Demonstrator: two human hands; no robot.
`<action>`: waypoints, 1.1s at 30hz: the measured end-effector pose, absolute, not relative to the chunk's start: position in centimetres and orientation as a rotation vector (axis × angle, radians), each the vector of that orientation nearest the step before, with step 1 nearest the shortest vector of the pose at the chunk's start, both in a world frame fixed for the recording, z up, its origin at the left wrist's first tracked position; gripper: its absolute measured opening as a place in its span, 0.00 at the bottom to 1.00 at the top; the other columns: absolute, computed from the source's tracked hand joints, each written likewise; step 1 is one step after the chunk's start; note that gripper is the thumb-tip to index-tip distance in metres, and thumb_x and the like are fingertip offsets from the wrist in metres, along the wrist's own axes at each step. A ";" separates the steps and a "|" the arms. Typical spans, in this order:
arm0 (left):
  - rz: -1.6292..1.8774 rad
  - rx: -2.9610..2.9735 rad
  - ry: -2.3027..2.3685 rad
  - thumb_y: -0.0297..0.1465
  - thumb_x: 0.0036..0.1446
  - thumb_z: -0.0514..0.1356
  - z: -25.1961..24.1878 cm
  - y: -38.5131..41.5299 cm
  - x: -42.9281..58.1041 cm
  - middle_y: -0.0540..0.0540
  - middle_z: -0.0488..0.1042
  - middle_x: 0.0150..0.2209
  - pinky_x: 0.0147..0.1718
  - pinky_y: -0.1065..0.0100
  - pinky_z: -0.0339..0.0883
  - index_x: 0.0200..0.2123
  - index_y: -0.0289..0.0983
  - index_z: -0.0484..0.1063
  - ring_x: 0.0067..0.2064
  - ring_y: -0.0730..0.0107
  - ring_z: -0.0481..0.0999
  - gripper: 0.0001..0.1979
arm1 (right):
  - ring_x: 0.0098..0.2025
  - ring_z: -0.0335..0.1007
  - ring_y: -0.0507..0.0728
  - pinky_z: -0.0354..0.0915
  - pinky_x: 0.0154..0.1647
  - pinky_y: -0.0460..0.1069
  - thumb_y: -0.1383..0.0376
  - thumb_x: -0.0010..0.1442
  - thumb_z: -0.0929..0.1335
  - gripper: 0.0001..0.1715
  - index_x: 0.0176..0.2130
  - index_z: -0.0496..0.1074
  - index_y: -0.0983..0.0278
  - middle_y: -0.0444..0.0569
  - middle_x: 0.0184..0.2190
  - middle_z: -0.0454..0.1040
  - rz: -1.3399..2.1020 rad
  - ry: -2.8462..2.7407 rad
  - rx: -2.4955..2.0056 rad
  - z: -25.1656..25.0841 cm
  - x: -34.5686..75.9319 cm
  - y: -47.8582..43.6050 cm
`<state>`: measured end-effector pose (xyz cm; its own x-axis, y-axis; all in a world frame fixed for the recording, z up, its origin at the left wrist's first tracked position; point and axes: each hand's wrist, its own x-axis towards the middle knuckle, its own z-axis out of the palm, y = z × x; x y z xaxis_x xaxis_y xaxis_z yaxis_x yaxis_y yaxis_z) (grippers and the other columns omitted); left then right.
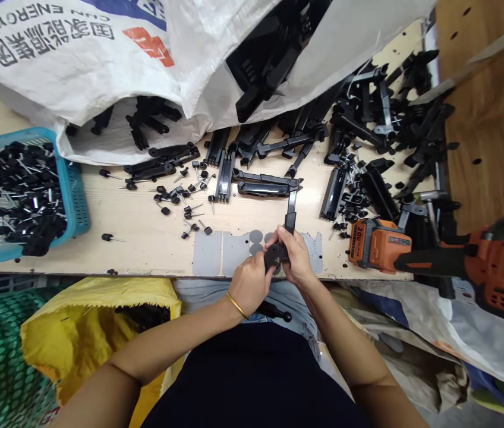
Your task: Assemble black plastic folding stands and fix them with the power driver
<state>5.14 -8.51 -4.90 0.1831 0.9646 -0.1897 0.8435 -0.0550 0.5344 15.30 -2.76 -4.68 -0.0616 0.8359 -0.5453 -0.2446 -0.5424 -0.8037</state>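
Note:
Near the table's front edge, my left hand (251, 280) is closed on a black plastic end piece (272, 255). My right hand (295, 257) grips the lower part of a black jointed bracket arm (292, 209), whose upper end points away from me. The two pieces meet between my fingers; whether they are joined there is hidden. Just beyond lies another folded black bracket arm (263, 188). Left of it are loose black-headed screws (180, 191). Grey pads (207, 254) cover the table edge beneath my hands.
A blue basket (83, 199) of black-headed screws stands at left. White sacks (113, 77) with black parts lie across the back. More bracket arms (363, 128) pile up at right, near an orange cordless power tool (497, 264). A yellow sack (95, 309) sits below the edge.

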 end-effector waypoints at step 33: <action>0.111 2.535 0.992 0.24 0.55 0.58 -6.8 1.6 0.6 0.39 0.71 0.49 0.50 0.60 0.65 0.54 0.33 0.65 0.50 0.59 0.69 0.22 | 0.33 0.70 0.58 0.63 0.40 0.54 0.58 0.60 0.64 0.15 0.29 0.72 0.64 0.53 0.29 0.75 0.760 -1.643 -2.024 -1.8 26.6 2.6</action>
